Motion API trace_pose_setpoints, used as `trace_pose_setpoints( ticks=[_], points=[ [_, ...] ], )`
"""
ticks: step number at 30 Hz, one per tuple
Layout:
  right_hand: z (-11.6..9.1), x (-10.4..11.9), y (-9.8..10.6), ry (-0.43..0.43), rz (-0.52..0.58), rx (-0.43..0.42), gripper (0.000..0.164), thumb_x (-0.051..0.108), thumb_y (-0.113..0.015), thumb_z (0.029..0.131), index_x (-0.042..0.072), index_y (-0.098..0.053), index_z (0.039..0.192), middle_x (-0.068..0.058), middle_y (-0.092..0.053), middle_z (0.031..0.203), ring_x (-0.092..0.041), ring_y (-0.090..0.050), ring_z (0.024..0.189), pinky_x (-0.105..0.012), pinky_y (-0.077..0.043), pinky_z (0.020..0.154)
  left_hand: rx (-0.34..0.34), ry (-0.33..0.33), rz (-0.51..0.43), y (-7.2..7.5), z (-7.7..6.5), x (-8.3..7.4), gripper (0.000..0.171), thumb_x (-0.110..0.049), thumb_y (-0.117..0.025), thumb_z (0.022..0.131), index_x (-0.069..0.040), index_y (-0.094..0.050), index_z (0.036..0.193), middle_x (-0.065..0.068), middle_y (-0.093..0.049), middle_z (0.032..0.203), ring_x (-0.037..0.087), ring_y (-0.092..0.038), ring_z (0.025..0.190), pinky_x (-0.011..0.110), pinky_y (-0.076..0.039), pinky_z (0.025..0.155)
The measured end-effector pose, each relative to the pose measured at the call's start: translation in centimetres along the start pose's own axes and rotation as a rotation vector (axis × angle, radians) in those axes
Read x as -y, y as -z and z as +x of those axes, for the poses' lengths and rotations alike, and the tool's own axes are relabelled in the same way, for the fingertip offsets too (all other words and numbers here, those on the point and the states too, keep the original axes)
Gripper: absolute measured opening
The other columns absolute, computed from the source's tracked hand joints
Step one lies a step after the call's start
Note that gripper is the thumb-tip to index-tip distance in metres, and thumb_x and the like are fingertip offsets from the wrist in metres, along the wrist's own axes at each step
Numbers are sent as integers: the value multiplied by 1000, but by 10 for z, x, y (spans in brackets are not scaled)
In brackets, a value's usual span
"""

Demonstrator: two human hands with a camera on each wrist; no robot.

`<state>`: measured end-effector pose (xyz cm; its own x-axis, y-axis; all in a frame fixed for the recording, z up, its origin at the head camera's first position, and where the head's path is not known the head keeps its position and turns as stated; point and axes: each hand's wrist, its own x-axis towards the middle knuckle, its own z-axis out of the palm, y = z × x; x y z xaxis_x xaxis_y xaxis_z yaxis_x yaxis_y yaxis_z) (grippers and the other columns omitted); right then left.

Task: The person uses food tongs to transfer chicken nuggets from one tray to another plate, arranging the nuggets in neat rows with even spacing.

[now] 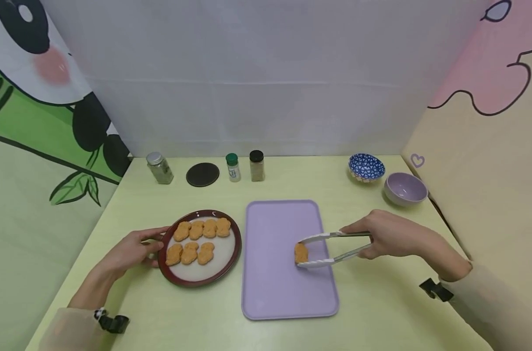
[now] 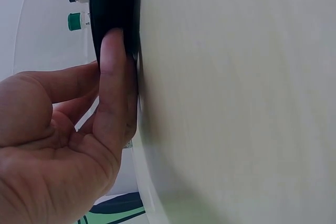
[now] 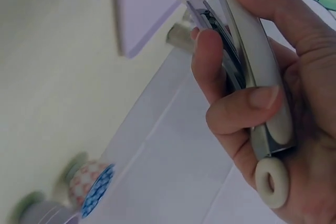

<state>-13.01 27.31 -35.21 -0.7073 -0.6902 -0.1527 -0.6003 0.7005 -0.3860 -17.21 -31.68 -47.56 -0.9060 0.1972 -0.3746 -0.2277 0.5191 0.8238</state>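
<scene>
My left hand (image 1: 127, 252) holds the left rim of a round plate (image 1: 191, 282) with a dark red border and pale centre. In the left wrist view, fingers reach beneath the dark underside of the plate (image 2: 114, 3). Two rows of several golden nuggets (image 1: 189, 253) lie on it. On the purple tray (image 1: 288, 295), one nugget (image 1: 301, 253) sits between the white tips of metal tongs (image 1: 320, 263). My right hand (image 1: 386, 236) grips these tongs by the handle; the right wrist view shows fingers curled around the tongs (image 3: 257, 51), a ring at their end.
Along the back of the table stand a silver-lidded jar (image 1: 160, 168), a black disc (image 1: 202, 174), a green-capped bottle (image 1: 233, 168) and a black-capped jar (image 1: 256, 166). At the back right are a blue patterned bowl (image 1: 366, 167) and a purple bowl (image 1: 405, 189).
</scene>
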Motion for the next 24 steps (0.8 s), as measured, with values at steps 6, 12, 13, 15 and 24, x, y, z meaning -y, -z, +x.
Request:
trace_pose_setpoints(
  ticks=[6,12,13,15,24],
  points=[
    [55,33,2,95,-34,-34,53,24,-77,75,14,-63,125,12,-64,81,1,-43,51,-21,-43,49,-2,2,12,1,-2,2,48,-12,-53,97,-12,-42,143,26,-36,141,30,-57,99,37,-56,68],
    [112,64,-7,102,-67,-51,52,26,-76,75,16,-64,124,11,-66,86,-6,-46,61,-23,-43,54,-8,6,17,1,-5,1,48,-12,-53,97,-12,-42,143,26,-38,140,30,-57,98,37,-56,68],
    [119,68,-9,100,-72,-48,52,26,-76,75,16,-64,124,12,-66,88,-7,-47,62,-24,-43,55,-6,6,15,1,-5,0,48,-12,-53,97,-12,-42,144,26,-38,140,30,-57,99,37,-56,68],
    [131,74,-15,100,-84,-41,51,26,-76,75,17,-64,124,12,-66,91,-7,-49,64,-23,-44,57,0,4,10,1,-4,0,48,-12,-52,97,-13,-42,144,25,-40,139,30,-57,100,37,-56,68],
    [158,90,-30,105,-88,1,50,24,-76,73,15,-66,122,9,-67,99,-8,-51,70,-24,-45,63,8,-28,4,2,-1,2,47,-10,-53,96,-13,-44,142,25,-41,138,30,-58,98,38,-56,67]
  ],
)
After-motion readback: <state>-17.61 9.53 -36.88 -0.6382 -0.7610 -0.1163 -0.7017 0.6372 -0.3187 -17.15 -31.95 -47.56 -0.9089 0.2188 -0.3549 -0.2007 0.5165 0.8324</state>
